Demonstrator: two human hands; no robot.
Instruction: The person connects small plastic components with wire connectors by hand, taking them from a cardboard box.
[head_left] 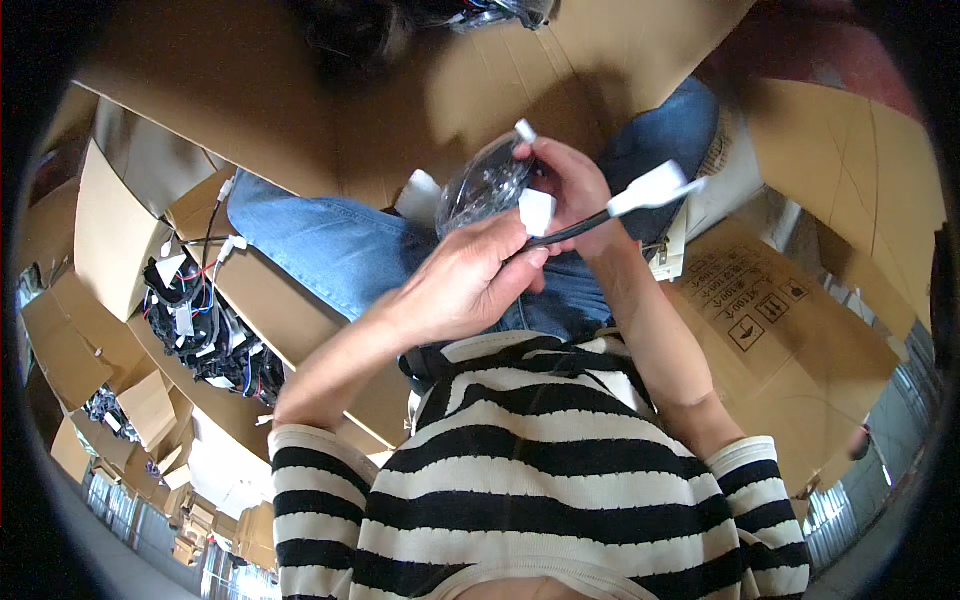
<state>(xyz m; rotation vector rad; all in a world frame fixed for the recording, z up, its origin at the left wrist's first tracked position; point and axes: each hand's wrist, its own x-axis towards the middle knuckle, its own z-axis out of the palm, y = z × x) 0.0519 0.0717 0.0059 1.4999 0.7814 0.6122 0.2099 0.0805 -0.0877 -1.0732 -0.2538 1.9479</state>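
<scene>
Head view shows the left hand [470, 278] pinching a black cable [583, 229] between thumb and fingers above the jeans [325, 243], while the right hand [578, 192] curls at the edge of a clear plastic bag [482, 192], its grip too hidden to tell. The step in hand seems to be managing both together; the next move calls for keeping that pinch, the white connector [650, 189] unsnagged.

Glossy, crinkled plastic bag [475, 195], smooth plastic-looking cable [582, 228], matt cardboard [840, 165] (lightly creased), denim jeans [315, 238]
</scene>
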